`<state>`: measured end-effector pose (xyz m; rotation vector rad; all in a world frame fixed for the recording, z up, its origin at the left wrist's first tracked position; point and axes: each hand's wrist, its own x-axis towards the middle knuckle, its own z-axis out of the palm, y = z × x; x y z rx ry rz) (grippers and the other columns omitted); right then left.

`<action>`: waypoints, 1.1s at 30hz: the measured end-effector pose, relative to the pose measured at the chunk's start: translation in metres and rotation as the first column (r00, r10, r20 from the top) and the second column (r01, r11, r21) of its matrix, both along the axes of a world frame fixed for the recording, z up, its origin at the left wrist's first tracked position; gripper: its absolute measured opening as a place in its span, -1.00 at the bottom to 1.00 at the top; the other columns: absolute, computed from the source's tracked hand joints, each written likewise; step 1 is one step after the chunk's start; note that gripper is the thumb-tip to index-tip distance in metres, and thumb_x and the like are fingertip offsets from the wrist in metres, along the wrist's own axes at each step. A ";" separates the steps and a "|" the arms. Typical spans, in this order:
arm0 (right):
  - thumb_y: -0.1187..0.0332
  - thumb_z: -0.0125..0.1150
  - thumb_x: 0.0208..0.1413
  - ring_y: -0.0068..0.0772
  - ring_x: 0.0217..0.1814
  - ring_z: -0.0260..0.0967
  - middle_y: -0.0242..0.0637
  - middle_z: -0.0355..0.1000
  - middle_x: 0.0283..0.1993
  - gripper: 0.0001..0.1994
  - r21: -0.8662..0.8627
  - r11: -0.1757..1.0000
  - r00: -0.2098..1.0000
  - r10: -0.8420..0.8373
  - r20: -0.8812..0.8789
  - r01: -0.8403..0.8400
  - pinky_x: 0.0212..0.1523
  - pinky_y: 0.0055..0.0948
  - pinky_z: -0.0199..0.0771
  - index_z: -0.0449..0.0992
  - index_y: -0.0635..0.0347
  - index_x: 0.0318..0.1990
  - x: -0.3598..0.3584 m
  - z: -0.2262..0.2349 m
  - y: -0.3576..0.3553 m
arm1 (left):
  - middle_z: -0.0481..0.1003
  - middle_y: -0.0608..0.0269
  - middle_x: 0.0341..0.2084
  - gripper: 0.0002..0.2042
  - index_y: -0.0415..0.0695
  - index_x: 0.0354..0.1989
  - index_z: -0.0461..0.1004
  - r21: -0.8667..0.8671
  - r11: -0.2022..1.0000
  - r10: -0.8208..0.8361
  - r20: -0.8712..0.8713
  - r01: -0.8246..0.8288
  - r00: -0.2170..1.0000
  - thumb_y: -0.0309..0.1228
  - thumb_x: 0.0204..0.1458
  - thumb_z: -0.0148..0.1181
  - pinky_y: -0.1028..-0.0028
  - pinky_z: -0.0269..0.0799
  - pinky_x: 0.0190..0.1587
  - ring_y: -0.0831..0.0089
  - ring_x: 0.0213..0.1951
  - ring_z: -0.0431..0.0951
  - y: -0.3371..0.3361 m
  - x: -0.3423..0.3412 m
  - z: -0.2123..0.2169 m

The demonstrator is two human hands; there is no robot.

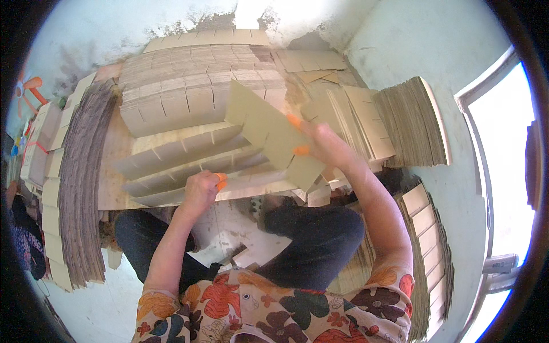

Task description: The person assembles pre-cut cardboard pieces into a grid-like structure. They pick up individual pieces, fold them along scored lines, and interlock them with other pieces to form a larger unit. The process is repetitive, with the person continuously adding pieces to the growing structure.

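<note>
My work table (pixel 116 166) carries the unit in hand, with supply stacks around it. The largest supply, the rear stack (pixel 200 66) of slotted cardboard, spans the far side; the left stack (pixel 86 177) and the right stack (pixel 409 123) flank the table. I judge from these that much material remains to be used. In front of the rear stack, three long slotted strips stand on edge, roughly parallel: the far strip (pixel 180 153), the middle strip (pixel 191 170) and the near strip (pixel 166 197). This part of the layout appears done. The slotted cross panel (pixel 269 134) is tilted over the right-hand portion of the strips; I cannot tell whether any slot is engaged, but its tilt suggests that it is not yet seated, so I rate the unit as partly built. My right hand (pixel 325 144) holds the panel at its right side, thumb and finger closed on it. My left hand (pixel 201 191) is at the near strip, fingers curled; whether they pinch it, I cannot tell. Smallest are the orange finger covers (pixel 294 121), seen on both hands
</note>
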<state>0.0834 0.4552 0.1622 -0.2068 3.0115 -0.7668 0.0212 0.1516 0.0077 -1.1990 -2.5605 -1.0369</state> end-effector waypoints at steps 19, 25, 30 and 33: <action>0.54 0.16 -0.02 0.13 -0.17 0.40 0.14 0.42 -0.20 -0.23 -0.025 0.996 0.996 0.081 0.034 -0.081 -0.20 -0.17 0.42 -0.08 0.10 0.36 0.015 -0.073 -0.015 | 0.45 0.02 -0.59 -0.87 -0.08 -0.36 0.59 -0.016 1.000 0.008 0.012 -0.008 1.000 -0.41 -0.13 0.29 0.17 0.42 -0.45 0.04 -0.50 0.50 0.003 -0.003 0.007; 0.52 0.06 -0.03 0.14 -0.39 0.42 0.12 0.42 -0.43 -0.18 0.014 0.997 0.996 0.081 -0.044 -0.080 -0.35 -0.07 0.40 -0.20 0.09 0.40 0.021 -0.079 -0.019 | 0.49 0.02 -0.56 -0.81 -0.14 -0.33 0.60 -0.003 0.999 -0.039 0.061 0.039 0.997 -0.44 -0.18 0.35 0.25 0.43 -0.41 0.07 -0.49 0.52 0.000 -0.002 0.007; 0.53 0.05 -0.04 0.14 -0.42 0.42 0.11 0.41 -0.46 -0.20 -0.087 0.996 0.997 -0.010 -0.074 0.003 -0.41 -0.07 0.38 -0.12 -0.02 0.40 0.040 -0.082 -0.025 | 0.50 0.04 -0.53 -0.80 -0.15 -0.33 0.57 0.096 0.995 0.027 -0.107 -0.017 0.994 -0.42 -0.17 0.34 0.20 0.43 -0.42 0.07 -0.49 0.51 0.016 -0.031 0.031; 0.53 0.05 -0.04 0.14 -0.41 0.41 0.13 0.42 -0.42 -0.20 -0.079 0.997 1.000 -0.019 -0.017 0.018 -0.39 -0.09 0.39 -0.11 -0.01 0.40 0.045 -0.077 -0.026 | 0.50 0.04 -0.52 -0.79 -0.13 -0.30 0.55 0.111 0.991 0.100 -0.305 -0.069 0.947 -0.45 -0.17 0.34 0.17 0.42 -0.44 0.04 -0.49 0.50 0.033 -0.072 0.047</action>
